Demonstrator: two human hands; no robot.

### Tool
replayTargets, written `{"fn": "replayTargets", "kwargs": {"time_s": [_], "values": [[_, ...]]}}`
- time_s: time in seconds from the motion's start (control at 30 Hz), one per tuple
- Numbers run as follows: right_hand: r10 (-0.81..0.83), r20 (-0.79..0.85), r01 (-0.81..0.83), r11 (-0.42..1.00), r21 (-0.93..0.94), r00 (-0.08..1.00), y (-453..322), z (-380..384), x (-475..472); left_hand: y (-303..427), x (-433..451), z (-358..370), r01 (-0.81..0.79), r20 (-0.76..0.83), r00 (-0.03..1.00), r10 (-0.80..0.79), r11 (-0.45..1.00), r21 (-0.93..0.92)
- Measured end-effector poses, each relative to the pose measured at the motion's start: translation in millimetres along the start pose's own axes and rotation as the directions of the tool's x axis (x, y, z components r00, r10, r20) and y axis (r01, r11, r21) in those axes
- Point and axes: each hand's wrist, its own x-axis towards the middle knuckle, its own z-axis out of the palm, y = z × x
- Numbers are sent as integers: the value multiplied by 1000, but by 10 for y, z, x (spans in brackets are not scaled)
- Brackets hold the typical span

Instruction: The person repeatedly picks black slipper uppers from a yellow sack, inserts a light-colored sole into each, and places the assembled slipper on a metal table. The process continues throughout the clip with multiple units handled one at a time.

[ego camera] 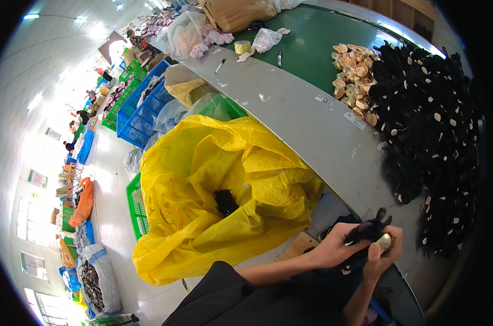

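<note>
Both hands are together at the near edge of the grey-rimmed workbench (303, 116), at the lower right. My left hand (340, 242) grips a small black plush piece (366, 232) with ear-like tips pointing up. Between the fingers and thumb of my right hand (383, 254) is a shiny pale-gold rounded piece (384, 241), held against the plush. A heap of similar black plush pieces (430, 122) with pale patches covers the bench's right side. Beside it lies a pile of gold and beige shell-like pieces (354, 77). An open yellow woven sack (230, 163) stands left of the bench, with black plush (226, 202) inside.
A tape roll (242, 47), a black marker (279, 59) and a pen (220, 66) lie on the bench. Blue crates (142, 108) and a green basket (138, 208) stand on the floor beyond the sack. Other people are at work far off at the upper left.
</note>
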Motion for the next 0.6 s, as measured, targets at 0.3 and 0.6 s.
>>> {"fn": "replayTargets", "kwargs": {"time_s": [0.3, 0.6], "values": [[73, -65, -59, 979, 193, 995, 25, -66, 69, -71, 52, 86, 252, 167, 966, -196, 856, -452], [104, -25, -97, 974, 206, 994, -11, -79, 243, -58, 152, -25, 287, 264, 934, -241, 946, -153]]}}
